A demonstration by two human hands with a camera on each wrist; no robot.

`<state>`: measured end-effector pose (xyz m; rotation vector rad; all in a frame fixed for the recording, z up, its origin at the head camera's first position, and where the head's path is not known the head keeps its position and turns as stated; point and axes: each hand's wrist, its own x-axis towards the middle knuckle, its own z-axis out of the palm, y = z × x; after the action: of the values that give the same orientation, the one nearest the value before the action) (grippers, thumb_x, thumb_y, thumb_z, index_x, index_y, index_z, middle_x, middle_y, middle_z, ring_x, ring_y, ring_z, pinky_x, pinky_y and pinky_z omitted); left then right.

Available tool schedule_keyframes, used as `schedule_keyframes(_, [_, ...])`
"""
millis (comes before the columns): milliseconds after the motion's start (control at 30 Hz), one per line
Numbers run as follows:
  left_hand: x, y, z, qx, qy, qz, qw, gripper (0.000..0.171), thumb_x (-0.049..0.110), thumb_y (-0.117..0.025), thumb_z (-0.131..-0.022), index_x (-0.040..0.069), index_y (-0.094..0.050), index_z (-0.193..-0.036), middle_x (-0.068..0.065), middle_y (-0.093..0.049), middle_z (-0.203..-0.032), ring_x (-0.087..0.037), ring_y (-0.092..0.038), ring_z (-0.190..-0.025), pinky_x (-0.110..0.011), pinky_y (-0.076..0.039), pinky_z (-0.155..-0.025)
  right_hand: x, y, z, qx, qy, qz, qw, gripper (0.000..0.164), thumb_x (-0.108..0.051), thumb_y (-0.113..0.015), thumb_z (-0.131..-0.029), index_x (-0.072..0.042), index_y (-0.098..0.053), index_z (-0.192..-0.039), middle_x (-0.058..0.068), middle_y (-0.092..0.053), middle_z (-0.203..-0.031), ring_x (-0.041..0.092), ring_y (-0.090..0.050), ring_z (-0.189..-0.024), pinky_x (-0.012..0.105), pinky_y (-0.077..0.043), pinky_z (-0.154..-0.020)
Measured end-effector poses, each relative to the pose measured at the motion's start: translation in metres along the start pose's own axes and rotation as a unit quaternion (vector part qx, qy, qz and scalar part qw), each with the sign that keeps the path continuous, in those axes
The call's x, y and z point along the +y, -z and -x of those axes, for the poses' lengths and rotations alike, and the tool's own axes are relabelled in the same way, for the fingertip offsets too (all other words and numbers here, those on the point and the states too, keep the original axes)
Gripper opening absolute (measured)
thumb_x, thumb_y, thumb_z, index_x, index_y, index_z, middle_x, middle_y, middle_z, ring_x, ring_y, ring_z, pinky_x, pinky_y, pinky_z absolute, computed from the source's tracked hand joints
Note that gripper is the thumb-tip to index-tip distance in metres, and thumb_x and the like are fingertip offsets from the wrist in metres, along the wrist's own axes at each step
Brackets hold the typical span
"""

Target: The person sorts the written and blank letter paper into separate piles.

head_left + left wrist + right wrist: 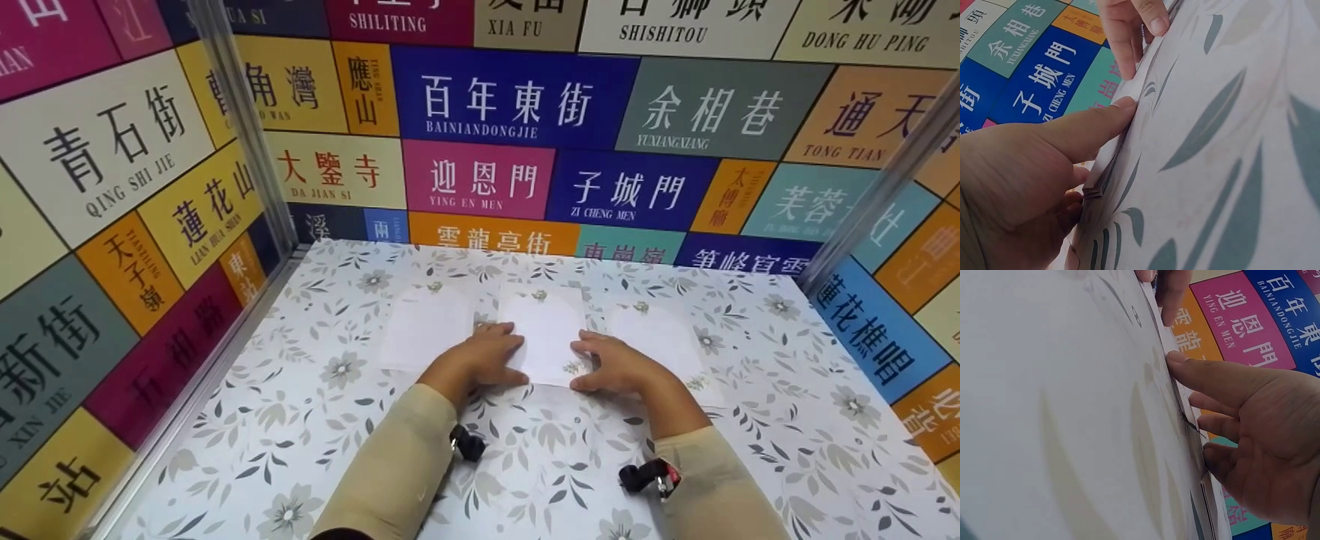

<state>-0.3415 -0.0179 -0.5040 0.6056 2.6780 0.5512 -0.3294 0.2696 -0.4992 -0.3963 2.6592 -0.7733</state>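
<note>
A white sheet of paper (544,330) with small floral prints at its top and lower right corner lies flat in the middle. My left hand (484,356) rests on its left edge, fingers on the sheet and thumb at the near edge. On the opposite edge my right hand (619,361) touches the paper with thumb and fingertips, fingers only slightly bent. In the left wrist view, layered paper edges (1093,193) show beside the left thumb. Another white sheet (427,326) lies left of the left hand, and a third sheet (660,334) lies right, partly behind the right hand.
The sheets lie on a tabletop (300,435) covered in a grey leaf-and-flower pattern. Colourful panels with printed place names (514,97) stand behind and on both sides. Metal posts (251,135) run up the corners.
</note>
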Motion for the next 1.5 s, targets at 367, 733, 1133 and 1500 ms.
schedule_keyframes(367, [0.002, 0.0, -0.003, 0.006, 0.001, 0.01, 0.9999, 0.071, 0.049, -0.072, -0.1, 0.027, -0.048, -0.163, -0.001, -0.026, -0.18, -0.03, -0.016, -0.169, -0.052, -0.019, -0.137, -0.003, 0.001, 0.0, 0.01, -0.007, -0.004, 1.0, 0.074, -0.035, -0.084, -0.092, -0.011, -0.055, -0.156, 0.015, -0.03, -0.176, 0.045, -0.021, -0.165, 0.064, -0.018, -0.134])
schedule_keyframes(733, [-0.001, -0.001, -0.007, 0.051, -0.019, -0.009, 0.9985, 0.056, 0.048, -0.068, -0.102, 0.023, -0.062, -0.151, -0.004, -0.042, -0.173, -0.036, -0.031, -0.163, -0.05, -0.025, -0.136, -0.002, -0.004, -0.005, 0.072, -0.024, 0.008, 0.997, 0.056, -0.037, -0.084, -0.092, -0.019, -0.07, -0.143, 0.016, -0.053, -0.134, 0.03, -0.052, -0.118, 0.049, -0.046, -0.111])
schedule_keyframes(1133, [0.001, -0.001, -0.007, 0.079, -0.012, 0.047, 0.9957, 0.056, 0.037, -0.079, -0.097, 0.017, -0.065, -0.148, -0.009, -0.055, -0.163, -0.03, -0.042, -0.158, -0.045, -0.024, -0.136, -0.002, 0.0, -0.002, 0.071, -0.038, -0.065, 0.995, 0.067, -0.034, -0.087, -0.09, -0.009, -0.063, -0.148, 0.022, -0.061, -0.138, 0.033, -0.058, -0.122, 0.054, -0.047, -0.115])
schedule_keyframes(1500, [0.01, -0.001, -0.007, 0.173, 0.146, 0.328, 0.9172, 0.052, 0.008, -0.069, -0.096, 0.017, -0.064, -0.147, -0.01, -0.062, -0.155, -0.032, -0.053, -0.15, -0.047, -0.041, -0.129, -0.002, 0.005, -0.004, 0.124, -0.092, -0.153, 0.976, 0.058, -0.041, -0.072, -0.101, -0.008, -0.063, -0.149, 0.022, -0.063, -0.146, 0.034, -0.06, -0.13, 0.049, -0.05, -0.113])
